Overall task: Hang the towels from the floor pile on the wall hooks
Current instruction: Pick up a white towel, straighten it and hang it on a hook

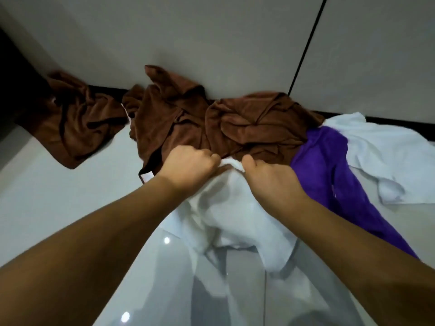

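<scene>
A white towel (231, 215) lies bunched on the glossy floor in front of me. My left hand (188, 167) and my right hand (270, 178) both grip its upper edge, close together, fingers curled round the cloth. Just behind them a pile of brown towels (211, 123) lies against the foot of the wall. A purple towel (329, 168) stretches to the right of my right hand. Another white towel (388, 156) lies beyond it at the far right. No wall hooks are in view.
One more brown towel (77, 123) lies apart at the left by a dark corner. The pale wall (211, 43) rises behind the pile, with a dark vertical seam (306, 48). Shiny white floor tiles (58, 196) spread to the left and near me.
</scene>
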